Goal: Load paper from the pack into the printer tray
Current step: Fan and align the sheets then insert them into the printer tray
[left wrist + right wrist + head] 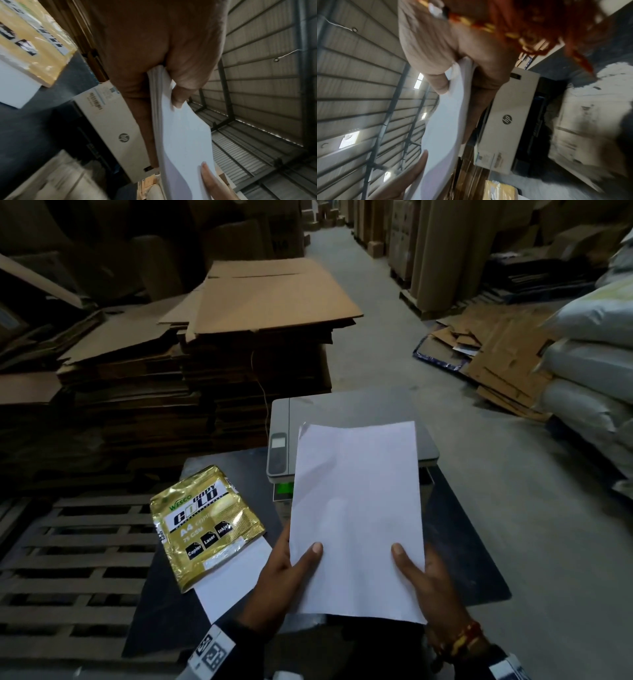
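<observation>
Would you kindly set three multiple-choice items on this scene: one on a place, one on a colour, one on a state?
1. Where does the pack lie?
A. on the table, left of the printer
B. on the printer
C. on the floor

2. What colour is the pack?
A. blue
B. gold
C. red

3. How is the lifted paper held?
A. by one hand alone
B. by both hands
C. by neither, it lies flat

Key:
1 A: the head view shows it on the dark top beside the printer.
2 B: it shines gold.
3 B: the left hand and the right hand each grip a lower corner.
</observation>
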Demonstrator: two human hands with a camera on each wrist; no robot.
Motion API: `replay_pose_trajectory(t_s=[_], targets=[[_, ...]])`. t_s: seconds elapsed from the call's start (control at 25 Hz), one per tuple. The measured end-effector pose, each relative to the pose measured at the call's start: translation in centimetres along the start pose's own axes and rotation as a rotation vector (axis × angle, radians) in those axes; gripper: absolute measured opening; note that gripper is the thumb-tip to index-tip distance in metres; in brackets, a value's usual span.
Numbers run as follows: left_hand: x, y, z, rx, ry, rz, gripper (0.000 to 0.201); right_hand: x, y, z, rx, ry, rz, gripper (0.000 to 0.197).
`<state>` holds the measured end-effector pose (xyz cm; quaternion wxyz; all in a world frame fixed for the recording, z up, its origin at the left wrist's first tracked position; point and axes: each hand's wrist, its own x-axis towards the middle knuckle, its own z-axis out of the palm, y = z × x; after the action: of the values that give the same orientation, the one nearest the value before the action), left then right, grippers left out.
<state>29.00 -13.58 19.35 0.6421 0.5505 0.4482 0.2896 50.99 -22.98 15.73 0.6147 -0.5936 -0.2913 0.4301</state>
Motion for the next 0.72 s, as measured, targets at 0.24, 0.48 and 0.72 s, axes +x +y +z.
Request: replay_pose_trajectory(t_s=[0.24, 0.48, 0.72], targets=[[0.1, -3.5, -2.0, 0.064, -0.097, -0.160, 0.054, -1.3, 4.2, 0.5, -0.084, -0.010, 0.098, 0.030], [-1.5, -7.7, -3.3, -0.083, -0.199, -0.318, 0.040, -4.2, 8.8, -0.2, -0.109, 0.036, 0.220, 0.035], [-2.1, -12.9, -4.4, -0.212, -0.285, -0.436, 0.046, -6.4, 12.4, -0.1, -0.090, 0.081, 0.345, 0.035]])
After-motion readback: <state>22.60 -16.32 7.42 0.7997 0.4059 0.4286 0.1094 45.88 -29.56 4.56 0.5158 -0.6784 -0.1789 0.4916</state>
